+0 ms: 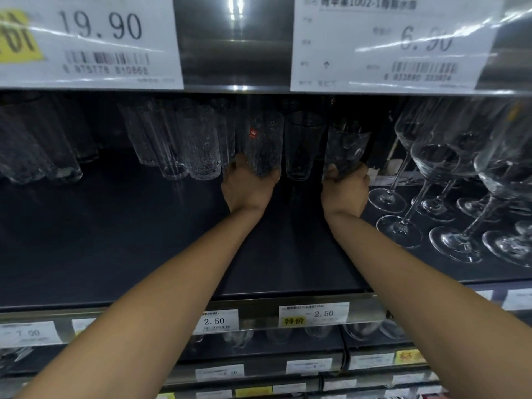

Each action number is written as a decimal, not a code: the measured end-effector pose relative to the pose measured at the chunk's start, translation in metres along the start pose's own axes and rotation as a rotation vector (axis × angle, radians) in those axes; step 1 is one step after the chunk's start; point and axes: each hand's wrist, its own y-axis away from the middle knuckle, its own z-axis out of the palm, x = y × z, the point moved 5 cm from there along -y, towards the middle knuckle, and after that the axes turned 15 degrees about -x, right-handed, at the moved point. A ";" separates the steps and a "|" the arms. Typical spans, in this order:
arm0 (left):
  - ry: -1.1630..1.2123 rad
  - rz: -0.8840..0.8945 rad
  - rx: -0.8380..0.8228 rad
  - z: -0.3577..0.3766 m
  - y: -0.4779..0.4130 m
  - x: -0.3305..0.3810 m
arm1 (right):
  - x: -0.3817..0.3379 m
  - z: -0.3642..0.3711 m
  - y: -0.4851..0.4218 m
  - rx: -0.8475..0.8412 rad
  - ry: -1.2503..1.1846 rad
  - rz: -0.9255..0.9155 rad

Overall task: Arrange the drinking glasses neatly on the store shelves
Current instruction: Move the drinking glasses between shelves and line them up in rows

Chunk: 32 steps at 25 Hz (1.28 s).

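Far back on the dark shelf (115, 240), the left hand (247, 190) grasps the base of a tall textured clear glass with red sticker (263, 145), the right hand (345, 192) a darker tall glass (347, 146) nearby

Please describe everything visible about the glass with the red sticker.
The glass with the red sticker is a tall, straight tumbler of clear, pebbled glass, with a small red sticker on its upper part. It is upright, far back over the dark shelf, among other tumblers. The left hand grips its base, hiding whether it rests on the shelf.
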 end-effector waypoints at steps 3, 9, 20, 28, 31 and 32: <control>0.033 -0.003 -0.056 -0.001 0.008 -0.001 | 0.000 -0.008 0.005 -0.062 0.028 -0.003; 0.101 0.026 -0.242 -0.009 0.019 -0.012 | 0.010 -0.019 0.017 -0.135 -0.042 -0.047; 0.303 0.139 -0.319 0.000 0.008 0.006 | -0.003 -0.022 0.005 -0.196 -0.255 -0.095; 0.314 0.039 -0.522 -0.037 0.046 0.014 | 0.009 -0.031 0.018 -0.378 -0.458 0.035; 0.330 0.019 -0.530 -0.047 0.068 0.015 | 0.005 -0.037 0.035 -0.531 -0.546 0.060; 0.340 0.016 -0.534 -0.048 0.074 0.015 | 0.004 -0.041 0.040 -0.577 -0.575 0.055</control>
